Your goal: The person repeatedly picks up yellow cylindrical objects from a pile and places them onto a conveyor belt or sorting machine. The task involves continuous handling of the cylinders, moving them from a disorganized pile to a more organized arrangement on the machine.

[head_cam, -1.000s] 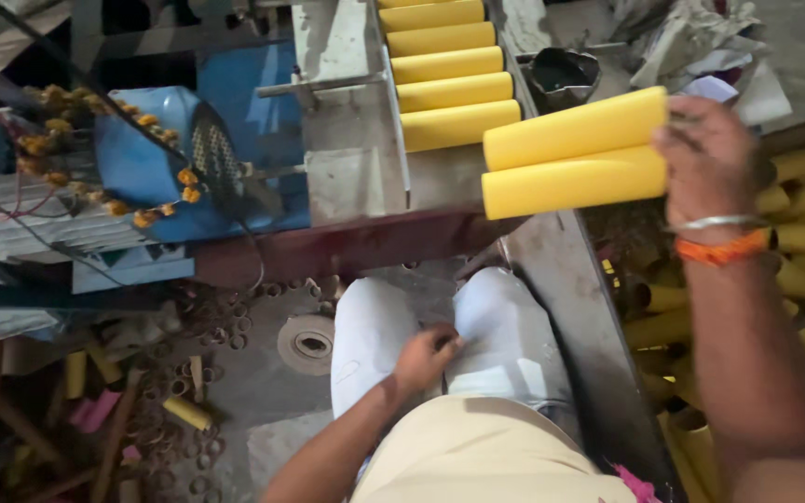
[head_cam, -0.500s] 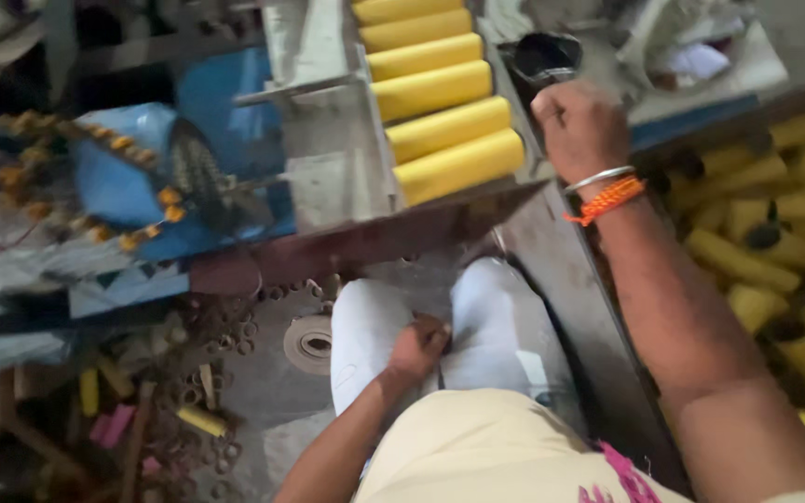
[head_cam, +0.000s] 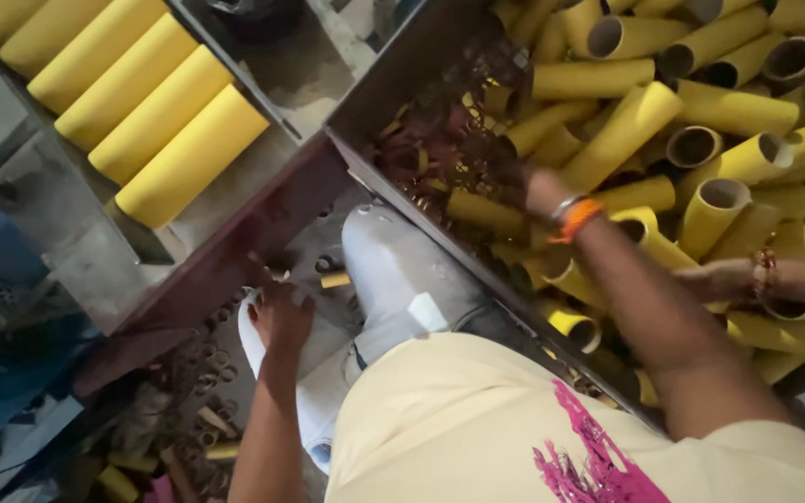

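Yellow cardboard tubes are lying heaped in the metal bin at your right, and your right hand, empty a moment ago beside the row of tubes on the bench, is now reaching down among them; its grip is hidden, so I cannot tell. Your left hand is still resting loosely open on your knee.

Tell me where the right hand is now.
In the head view, the right hand reaches into the metal bin at right, among loose yellow cardboard tubes.
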